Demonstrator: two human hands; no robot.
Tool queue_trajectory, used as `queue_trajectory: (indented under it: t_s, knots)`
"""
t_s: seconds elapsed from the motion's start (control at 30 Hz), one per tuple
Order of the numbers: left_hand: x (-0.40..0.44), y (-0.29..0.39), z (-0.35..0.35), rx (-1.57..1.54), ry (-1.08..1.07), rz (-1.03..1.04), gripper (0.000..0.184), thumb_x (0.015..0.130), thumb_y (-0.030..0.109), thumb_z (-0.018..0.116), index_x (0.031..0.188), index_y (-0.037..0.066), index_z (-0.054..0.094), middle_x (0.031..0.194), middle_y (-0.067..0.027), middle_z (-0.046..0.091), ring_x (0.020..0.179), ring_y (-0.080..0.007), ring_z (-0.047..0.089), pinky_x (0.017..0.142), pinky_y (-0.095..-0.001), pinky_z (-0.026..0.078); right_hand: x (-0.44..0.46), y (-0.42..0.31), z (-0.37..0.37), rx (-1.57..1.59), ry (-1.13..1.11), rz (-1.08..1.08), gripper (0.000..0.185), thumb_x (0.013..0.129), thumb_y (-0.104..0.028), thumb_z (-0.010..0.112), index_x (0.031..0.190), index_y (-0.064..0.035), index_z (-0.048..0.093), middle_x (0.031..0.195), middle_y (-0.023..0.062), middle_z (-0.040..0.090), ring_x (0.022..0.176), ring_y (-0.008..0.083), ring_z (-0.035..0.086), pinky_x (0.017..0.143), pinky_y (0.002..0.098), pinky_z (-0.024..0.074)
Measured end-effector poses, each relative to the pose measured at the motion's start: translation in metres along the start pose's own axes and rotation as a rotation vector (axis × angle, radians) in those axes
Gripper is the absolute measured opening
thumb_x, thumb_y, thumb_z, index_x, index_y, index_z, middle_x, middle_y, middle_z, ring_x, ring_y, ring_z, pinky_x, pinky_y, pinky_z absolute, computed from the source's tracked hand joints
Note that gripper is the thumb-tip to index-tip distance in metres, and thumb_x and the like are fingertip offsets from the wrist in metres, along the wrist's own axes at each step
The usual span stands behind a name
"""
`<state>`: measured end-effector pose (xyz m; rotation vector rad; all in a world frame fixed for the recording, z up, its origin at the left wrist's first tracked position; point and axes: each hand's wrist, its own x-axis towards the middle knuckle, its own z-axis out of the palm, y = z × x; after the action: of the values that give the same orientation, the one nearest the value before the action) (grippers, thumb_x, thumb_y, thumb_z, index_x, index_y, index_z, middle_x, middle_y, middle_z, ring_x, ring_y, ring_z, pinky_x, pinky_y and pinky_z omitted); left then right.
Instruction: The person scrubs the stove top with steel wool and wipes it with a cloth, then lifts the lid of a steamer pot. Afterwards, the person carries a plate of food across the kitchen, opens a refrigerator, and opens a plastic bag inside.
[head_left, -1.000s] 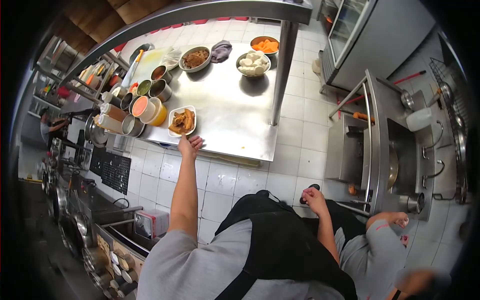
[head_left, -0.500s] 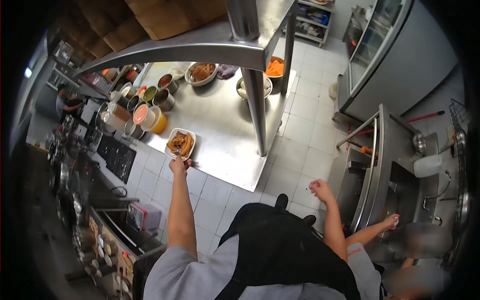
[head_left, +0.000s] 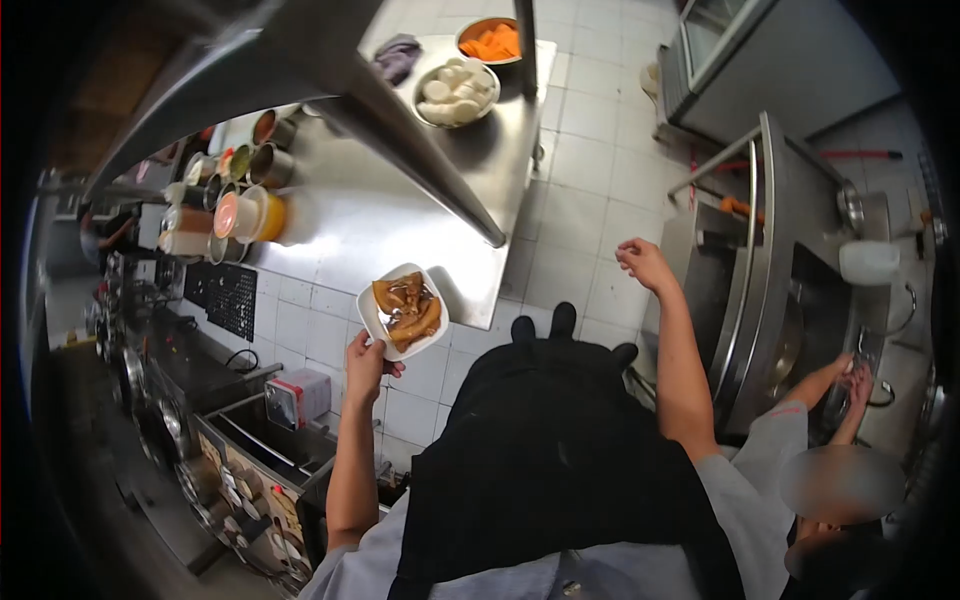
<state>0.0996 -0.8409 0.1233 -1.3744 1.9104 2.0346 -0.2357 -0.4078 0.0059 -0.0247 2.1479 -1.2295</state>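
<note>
My left hand grips the near left edge of a white square bowl, thumb over the rim. Brown pieces of food in a glossy sauce fill the bowl. It is held in the air just off the near corner of the steel table. On the other side of my body, my right hand is raised over the tiled floor, fingers loosely bent and apart, holding nothing.
A steel post and shelf stand over the table. Bowls of white pieces and orange slices sit at its far end; sauce containers line the left. A co-worker's hands are at the sink on the right.
My left hand has brought the bowl closer to my body, from over the table's edge. The view has shifted, and my right hand sits higher in it. The co-worker's hands have come together.
</note>
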Motion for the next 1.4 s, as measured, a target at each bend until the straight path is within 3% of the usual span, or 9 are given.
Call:
queue_trajectory:
  t_s: [0.27,0.43,0.6,0.8,0.97,1.17,1.27,1.4]
  knots:
    - [-0.021,0.042,0.108,0.112,-0.378,-0.007,0.035,0.089,0.0,0.041,0.121,-0.013,0.045,0.077,-0.0186,0.065,0.05,-0.0202,0.063,0.041,-0.0301,0.054,-0.025,-0.021,-0.017,0.13,-0.18,0.081,0.032,0.089,-0.024,0.068,0.112,-0.0024,0.063,0.094,0.0057,0.068,0.081,0.0123,0.064,0.066,0.0267,0.0509]
    - [-0.011,0.081,0.194,0.128,-0.526,-0.067,0.03,0.092,0.0,0.042,0.119,-0.009,0.047,0.08,-0.0163,0.065,0.051,-0.0186,0.063,0.042,-0.028,0.052,-0.014,-0.028,-0.057,0.146,-0.125,0.052,0.032,0.09,-0.024,0.066,0.114,-0.0032,0.063,0.093,0.0044,0.068,0.082,0.0118,0.064,0.068,0.0265,0.0512]
    - [0.032,0.123,0.286,0.108,-0.617,0.034,0.025,0.091,0.0,0.042,0.113,-0.008,0.049,0.078,-0.015,0.064,0.049,-0.0183,0.062,0.039,-0.0273,0.052,0.03,-0.026,-0.123,0.176,-0.071,0.084,0.03,0.091,-0.022,0.064,0.116,-0.0035,0.062,0.096,0.003,0.067,0.085,0.0119,0.064,0.073,0.0266,0.0513]
    - [0.104,0.178,0.384,0.032,-0.528,0.109,0.033,0.089,0.0,0.042,0.12,-0.007,0.05,0.077,-0.0161,0.066,0.05,-0.0197,0.063,0.041,-0.0292,0.052,0.105,-0.044,-0.209,0.155,-0.061,0.057,0.03,0.09,-0.024,0.066,0.113,-0.0036,0.063,0.093,0.0039,0.067,0.082,0.0124,0.064,0.07,0.0268,0.0512]
    - [0.167,0.235,0.446,-0.074,-0.397,0.121,0.031,0.088,0.002,0.044,0.117,-0.008,0.05,0.079,-0.0159,0.066,0.05,-0.0195,0.063,0.041,-0.0293,0.052,0.192,-0.116,-0.271,0.093,-0.241,-0.038,0.031,0.092,-0.024,0.065,0.115,-0.0035,0.063,0.097,0.0043,0.068,0.084,0.0133,0.065,0.073,0.0282,0.0525]
    - [0.249,0.306,0.499,-0.195,-0.281,0.153,0.029,0.089,0.002,0.044,0.116,-0.008,0.05,0.082,-0.0145,0.068,0.05,-0.0179,0.064,0.04,-0.0276,0.053,0.325,-0.185,-0.316,0.049,-0.298,-0.108,0.028,0.093,-0.023,0.065,0.113,-0.0027,0.063,0.093,0.0037,0.068,0.082,0.0127,0.064,0.07,0.0279,0.0521]
    - [0.304,0.333,0.514,-0.243,-0.231,0.179,0.031,0.09,0.002,0.044,0.119,-0.009,0.048,0.082,-0.016,0.067,0.051,-0.0186,0.065,0.04,-0.0271,0.053,0.396,-0.181,-0.332,-0.089,-0.298,-0.141,0.029,0.09,-0.021,0.067,0.11,0.0001,0.063,0.086,0.0064,0.067,0.074,0.0134,0.064,0.065,0.0284,0.051]
    - [0.364,0.377,0.529,-0.317,-0.124,0.155,0.031,0.091,0.002,0.045,0.12,-0.009,0.047,0.083,-0.0179,0.067,0.049,-0.0208,0.065,0.039,-0.0279,0.052,0.46,-0.108,-0.371,-0.302,-0.229,-0.161,0.022,0.089,-0.019,0.065,0.096,0.0014,0.066,0.074,0.0086,0.068,0.064,0.015,0.063,0.059,0.0314,0.0499]
